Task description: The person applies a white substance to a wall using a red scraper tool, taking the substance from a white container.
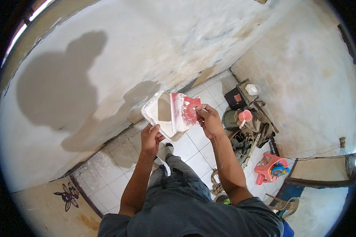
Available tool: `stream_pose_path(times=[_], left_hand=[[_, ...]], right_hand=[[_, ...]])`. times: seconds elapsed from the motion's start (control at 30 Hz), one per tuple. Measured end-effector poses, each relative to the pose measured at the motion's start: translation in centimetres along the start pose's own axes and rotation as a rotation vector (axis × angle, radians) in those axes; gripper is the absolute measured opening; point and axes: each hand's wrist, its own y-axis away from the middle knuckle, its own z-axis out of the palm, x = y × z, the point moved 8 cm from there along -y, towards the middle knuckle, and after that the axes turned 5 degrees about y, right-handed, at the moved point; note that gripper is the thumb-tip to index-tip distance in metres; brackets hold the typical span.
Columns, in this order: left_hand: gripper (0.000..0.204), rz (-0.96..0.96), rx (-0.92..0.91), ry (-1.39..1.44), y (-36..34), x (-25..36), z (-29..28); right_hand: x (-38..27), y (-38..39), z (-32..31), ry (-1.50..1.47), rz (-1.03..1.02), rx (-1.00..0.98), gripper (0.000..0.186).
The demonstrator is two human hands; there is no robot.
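My left hand (151,138) grips the near left rim of a shallow white tray (149,111), its thumb over the edge. Whitish paste coats the tray's inside and rim. Between the thumb and fingers of my right hand (210,119) is a flat red putty spreader (192,110), held by its right side. White paste is smeared thickly along the spreader's left edge and in patches across its face. It overlaps the right part of the tray and hides what lies beneath; whether the two touch, I cannot tell.
A patchy whitish wall (146,51) rises ahead, beyond the white tiled floor (110,173). To the right are a black box (235,98), a pink dipper (245,115) over a bucket (229,119), piled cloths, and a pink stool (264,170) bearing a blue object.
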Motion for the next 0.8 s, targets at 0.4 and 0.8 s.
stream_pose_path(times=[0.4, 0.8], left_hand=[[0.038, 0.151, 0.166, -0.018, -6.0, 0.1, -2.4], [0.034, 0.213, 0.261, 0.006, -5.4, 0.3, -2.5]], right_hand=[[2.8, -12.6, -2.2, -0.352, 0.140, -0.133, 0.026], [4.9, -23.7, -2.8, -0.527, 0.151, -0.103, 0.019]])
